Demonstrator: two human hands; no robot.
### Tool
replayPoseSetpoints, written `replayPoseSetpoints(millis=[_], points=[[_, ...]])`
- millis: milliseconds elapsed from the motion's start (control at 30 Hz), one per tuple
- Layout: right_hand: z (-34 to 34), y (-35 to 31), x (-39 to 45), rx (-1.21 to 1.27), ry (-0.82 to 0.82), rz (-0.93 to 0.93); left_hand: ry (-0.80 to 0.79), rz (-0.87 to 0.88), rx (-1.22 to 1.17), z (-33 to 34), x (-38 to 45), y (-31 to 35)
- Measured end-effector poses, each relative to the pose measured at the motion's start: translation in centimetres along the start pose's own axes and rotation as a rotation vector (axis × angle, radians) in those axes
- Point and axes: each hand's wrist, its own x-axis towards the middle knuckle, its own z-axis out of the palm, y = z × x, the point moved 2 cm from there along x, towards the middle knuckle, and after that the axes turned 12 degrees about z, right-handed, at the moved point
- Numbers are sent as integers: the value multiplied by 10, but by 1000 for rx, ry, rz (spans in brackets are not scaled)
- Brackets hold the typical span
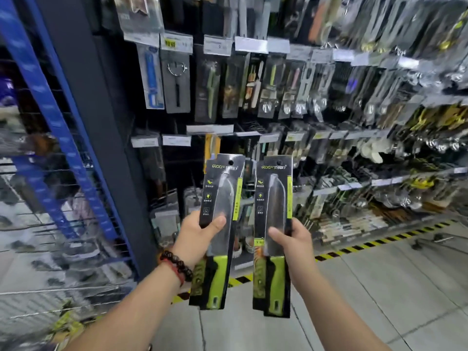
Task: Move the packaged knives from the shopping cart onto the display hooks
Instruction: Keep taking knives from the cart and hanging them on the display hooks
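Packaged knives, two alike, are held up side by side in front of the display wall, one in each hand. The left hand (200, 234) grips the left package (217, 229) near its middle, thumb across the clear front and fingers curled behind the card. The right hand (293, 244) grips the right package (273, 234) in the same manner, thumb on the front and fingers wrapped round the right edge. A beaded bracelet (177, 264) sits on the left wrist.

Both packages stand nearly upright, long axis vertical. The green handles point down toward the floor (379, 287); the blade tips and the punched hang holes point up toward the rows of hooks. The left package leans slightly, its top tipped to the right; the right one is closer to plumb. The two cards are just beside each other and do not touch.

Holding them mid-length with hole end uppermost appears chosen so each hole can be threaded onto a peg without re-gripping. The printed faces turn toward the viewer, matching the hung goods (253, 87) with price tags (217, 45) above. A blue wire rack (58, 127) stands at left; motion blur hides which hook is free.
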Motion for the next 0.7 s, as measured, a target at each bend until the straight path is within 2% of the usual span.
replayPoseSetpoints(millis=[300, 533, 700], points=[[35, -26, 147, -60, -288, 12, 263, -108, 106, 8, 72, -28], [113, -20, 213, -168, -425, 37, 430, -223, 151, -21, 101, -66], [173, -11, 254, -271, -513, 67, 469, -311, 97, -52, 122, -106]])
